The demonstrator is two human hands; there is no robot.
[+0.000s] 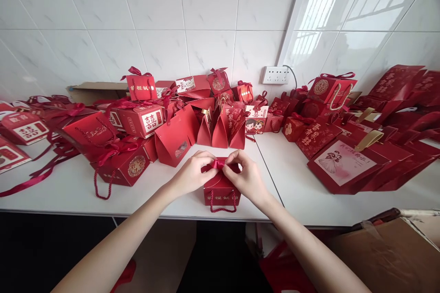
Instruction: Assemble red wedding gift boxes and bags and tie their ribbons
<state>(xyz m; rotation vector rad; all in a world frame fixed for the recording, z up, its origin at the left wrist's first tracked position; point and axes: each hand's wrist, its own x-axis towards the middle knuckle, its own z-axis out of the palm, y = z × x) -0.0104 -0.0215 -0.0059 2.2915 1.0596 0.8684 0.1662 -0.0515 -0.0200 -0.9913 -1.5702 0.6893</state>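
Note:
A small red gift box [223, 196] with a twisted cord handle on its front stands near the table's front edge. Over its lid sits a red ribbon bow [217, 164]. My left hand [195, 171] pinches the bow's left side between thumb and fingers. From the right, my right hand [244, 174] is closed on the bow's other side. Both hands rest close above the lid and partly cover it. The fingertips hide some of the ribbon, so the knot shows only in part.
A red box with a ribbon bow [120, 165] and a tent-shaped red box [176, 135] stand to the left. Several red bags, one with a couple picture [338, 160], lean at the right. Behind are heaped boxes and a power strip [275, 75]. A cardboard box [395, 247] is at lower right.

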